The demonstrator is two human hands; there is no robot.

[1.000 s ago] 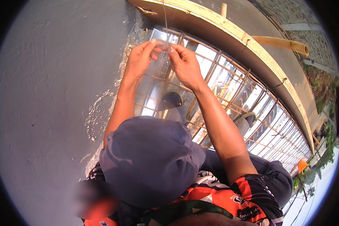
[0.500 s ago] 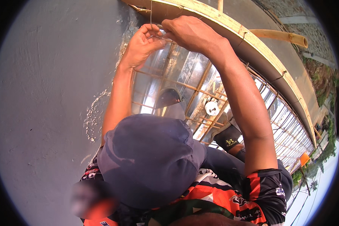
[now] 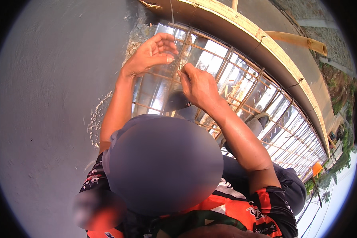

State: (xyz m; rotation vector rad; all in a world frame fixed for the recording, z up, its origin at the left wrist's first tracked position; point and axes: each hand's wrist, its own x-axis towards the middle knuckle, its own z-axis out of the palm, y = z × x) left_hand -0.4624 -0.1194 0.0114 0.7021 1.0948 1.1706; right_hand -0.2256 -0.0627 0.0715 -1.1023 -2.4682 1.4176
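My left hand (image 3: 156, 54) is raised beside the grey wall, its fingers loosely curled and apart from the thumb, with nothing visible between them. A thin wire (image 3: 172, 18) comes down past the edge of the timber formwork to near those fingertips; its lower end is hard to follow. My right hand (image 3: 199, 85) is to the right and a little lower, thumb and fingers pinched together. Whatever is in that pinch is too small to make out. Below and beyond both hands lies a grid of steel reinforcing bars (image 3: 226, 63) over shiny metal sheets.
On the left stands a smooth grey wall (image 3: 59, 87) with a rough, chipped edge. A curved timber formwork board (image 3: 281, 59) bounds the grid at the far right, with wire ties along it. A bamboo pole (image 3: 301, 41) sticks out beyond. My boot (image 3: 258, 123) rests among the bars.
My hands were together at the wire near the board. Now they are apart: the right has come down towards me, while the left has dropped slightly and its fingers have spread.
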